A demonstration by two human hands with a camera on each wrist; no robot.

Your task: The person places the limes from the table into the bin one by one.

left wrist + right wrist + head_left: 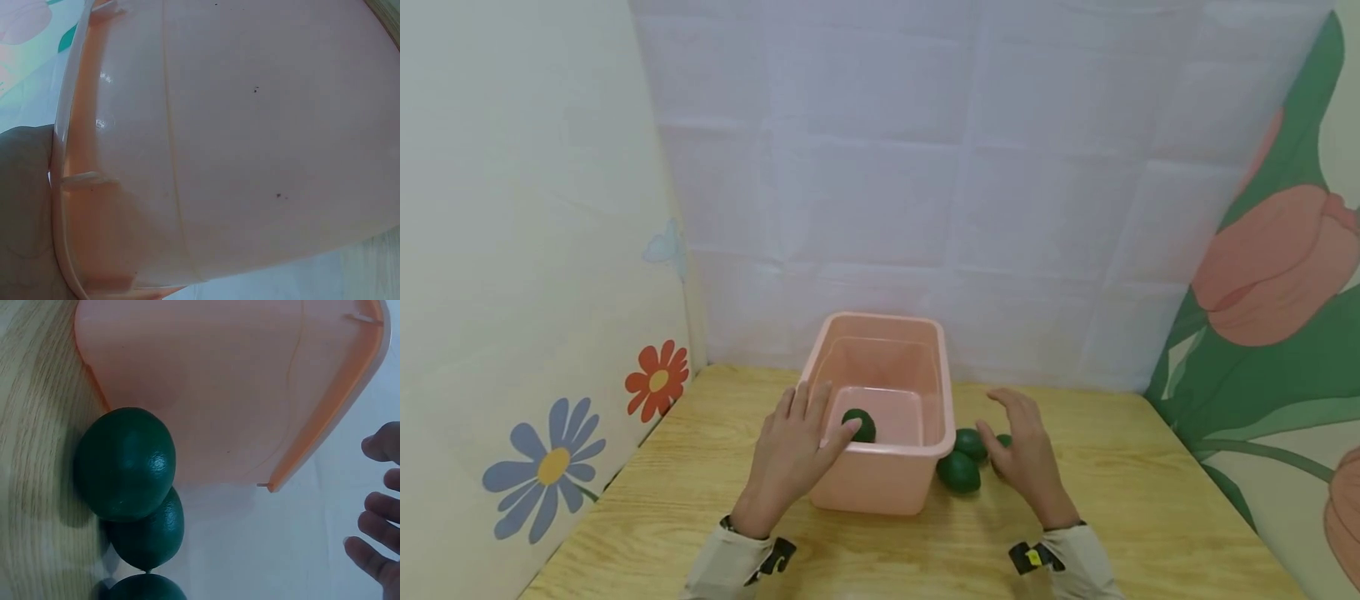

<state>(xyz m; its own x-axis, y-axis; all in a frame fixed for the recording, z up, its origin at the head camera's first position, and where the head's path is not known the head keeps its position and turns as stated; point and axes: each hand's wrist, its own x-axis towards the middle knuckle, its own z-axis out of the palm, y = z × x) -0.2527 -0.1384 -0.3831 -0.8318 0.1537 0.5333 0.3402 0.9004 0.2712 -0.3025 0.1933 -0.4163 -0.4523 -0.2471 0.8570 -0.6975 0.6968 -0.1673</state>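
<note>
Straight-fingered left hand [792, 454] on left edge of bin [874, 482], likely steadying it; right hand [1028, 462] wide beside green fruits [958, 473]

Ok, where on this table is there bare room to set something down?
Bare tabletop lies between the pink bin and the left wall, and from the right hand to the tulip wall. It is crowded right of the bin, where three green fruits cluster near that hand.

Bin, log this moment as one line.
bin: one fruit inside | left hand: at rim | right hand: empty, near three fruits outside
</note>
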